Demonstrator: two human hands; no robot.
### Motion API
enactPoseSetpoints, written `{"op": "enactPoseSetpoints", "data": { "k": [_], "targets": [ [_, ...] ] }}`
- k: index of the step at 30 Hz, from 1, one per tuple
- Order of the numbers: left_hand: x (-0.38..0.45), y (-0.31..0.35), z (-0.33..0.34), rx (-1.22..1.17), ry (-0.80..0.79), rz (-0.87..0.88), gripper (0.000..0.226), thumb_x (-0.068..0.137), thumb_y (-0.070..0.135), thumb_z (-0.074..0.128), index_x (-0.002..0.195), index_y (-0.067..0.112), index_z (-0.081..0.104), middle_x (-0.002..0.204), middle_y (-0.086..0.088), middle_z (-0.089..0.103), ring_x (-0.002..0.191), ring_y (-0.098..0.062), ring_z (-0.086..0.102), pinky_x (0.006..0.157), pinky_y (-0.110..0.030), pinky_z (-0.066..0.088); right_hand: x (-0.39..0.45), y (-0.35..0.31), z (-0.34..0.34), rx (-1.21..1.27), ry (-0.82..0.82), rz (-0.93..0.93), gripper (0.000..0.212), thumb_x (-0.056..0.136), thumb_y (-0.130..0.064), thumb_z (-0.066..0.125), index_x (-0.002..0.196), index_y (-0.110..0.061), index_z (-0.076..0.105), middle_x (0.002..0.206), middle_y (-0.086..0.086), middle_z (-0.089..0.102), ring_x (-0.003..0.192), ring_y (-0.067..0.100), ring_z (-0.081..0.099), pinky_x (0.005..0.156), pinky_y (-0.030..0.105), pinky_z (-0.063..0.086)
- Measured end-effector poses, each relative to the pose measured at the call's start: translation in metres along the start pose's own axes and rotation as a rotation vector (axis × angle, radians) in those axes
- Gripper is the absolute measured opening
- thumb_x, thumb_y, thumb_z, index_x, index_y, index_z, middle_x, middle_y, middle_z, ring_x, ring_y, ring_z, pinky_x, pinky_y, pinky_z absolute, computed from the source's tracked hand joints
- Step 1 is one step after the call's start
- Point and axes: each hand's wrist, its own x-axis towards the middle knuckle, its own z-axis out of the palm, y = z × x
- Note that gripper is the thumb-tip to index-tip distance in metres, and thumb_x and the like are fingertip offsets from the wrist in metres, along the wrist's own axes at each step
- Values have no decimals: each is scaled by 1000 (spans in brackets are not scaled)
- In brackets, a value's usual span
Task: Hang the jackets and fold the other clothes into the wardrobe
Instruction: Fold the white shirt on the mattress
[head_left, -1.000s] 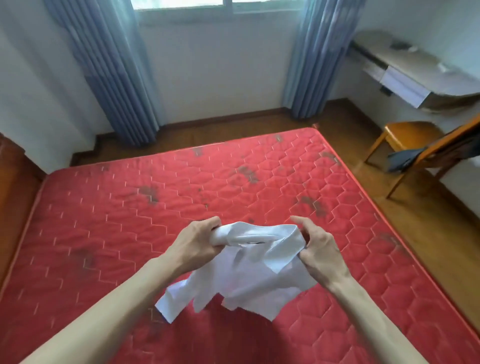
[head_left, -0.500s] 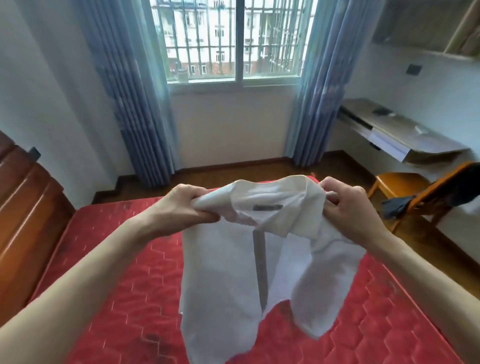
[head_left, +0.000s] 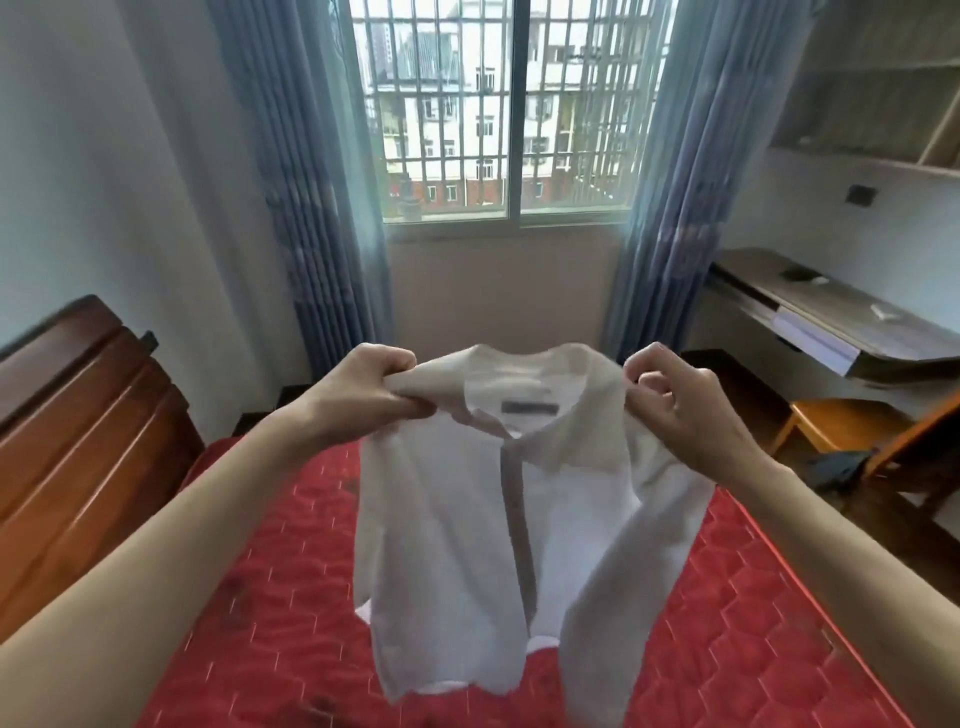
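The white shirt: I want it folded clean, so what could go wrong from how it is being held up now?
1. The right hand seems to pinch only the shoulder edge with its fingertips, while the left hand grips a bunched handful; the white shirt could slip on the right side.
2. The red mattress below shows dark stains, so laying the shirt there to fold may soil it.
3. One sleeve hangs lower and may fold under, creasing.
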Motion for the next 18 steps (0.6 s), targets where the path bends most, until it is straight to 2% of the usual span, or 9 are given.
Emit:
{"op": "enactPoseSetpoints", "data": {
  "k": [1, 3, 5, 7, 10, 12, 14, 16, 18],
  "targets": [
    [0, -3, -1, 79, 42, 29, 51, 78, 10, 86, 55, 18, 41, 58, 5, 39, 59, -15, 34, 57, -33, 29, -2, 0, -5, -36, -78, -38, 22, 94, -42, 72, 90, -27, 56, 58, 1, 54, 47, 15, 40, 47, 27, 34],
    [-1, -6, -2, 319, 93, 77, 57, 80, 26, 86, 54, 21, 37, 55, 8, 35, 61, -19, 29, 57, -36, 29, 0, 3, -16, -245, -214, -97, 33, 88, -53, 72, 86, -22, 58, 62, -5, 57, 53, 18, 45, 52, 28, 41],
    [-5, -9, -2, 402, 87, 79, 55, 82, 38, 81, 55, 21, 37, 54, 8, 35, 60, -19, 30, 57, -36, 31, 5, 9, -26, -456, -247, -90, 27, 95, -46, 65, 89, -20, 63, 76, -7, 66, 66, 22, 59, 60, 37, 48],
    [-7, -12, -2, 307, 36, 53, 53, 80, 43, 75, 57, 17, 35, 57, 6, 34, 61, -18, 29, 58, -36, 29, 5, 18, -31, -529, -202, -65, 12, 102, -32, 61, 100, -21, 67, 91, -7, 72, 82, 26, 69, 68, 43, 53],
    [-9, -10, -3, 87, -66, 8, 49, 83, 37, 78, 57, 20, 39, 63, 2, 34, 62, -15, 30, 58, -38, 25, 0, 24, -21, -465, -91, 4, 9, 107, -22, 51, 109, -19, 59, 94, -4, 68, 82, 26, 65, 68, 42, 49],
    [-11, -8, -2, 47, -50, 3, 54, 88, 33, 81, 57, 21, 38, 63, 1, 31, 61, -15, 28, 55, -36, 22, -2, 22, -4, -261, 12, 150, 9, 109, -22, 43, 106, -18, 51, 86, -1, 64, 76, 25, 61, 62, 37, 42],
    [-12, -5, -4, 28, 5, 14, 59, 90, 33, 81, 58, 18, 34, 62, 1, 29, 61, -16, 25, 53, -36, 19, -2, 17, 11, -80, 130, 271, 16, 110, -28, 39, 101, -18, 47, 78, 3, 64, 72, 27, 62, 58, 35, 43],
    [-14, -4, -10, -14, 51, 7, 57, 90, 28, 82, 60, 7, 37, 62, -4, 32, 63, -18, 28, 56, -37, 20, -2, 13, 15, -36, 179, 280, 18, 107, -34, 48, 96, -20, 45, 72, 8, 62, 68, 31, 60, 59, 40, 44],
    [-19, -6, -21, -33, 101, -13, 56, 90, 23, 82, 64, -3, 40, 65, -6, 34, 63, -17, 30, 58, -35, 24, -4, 8, 11, -131, 73, 177, 27, 98, -39, 65, 99, -20, 45, 73, 7, 63, 65, 30, 59, 59, 41, 47]
  ]
}}
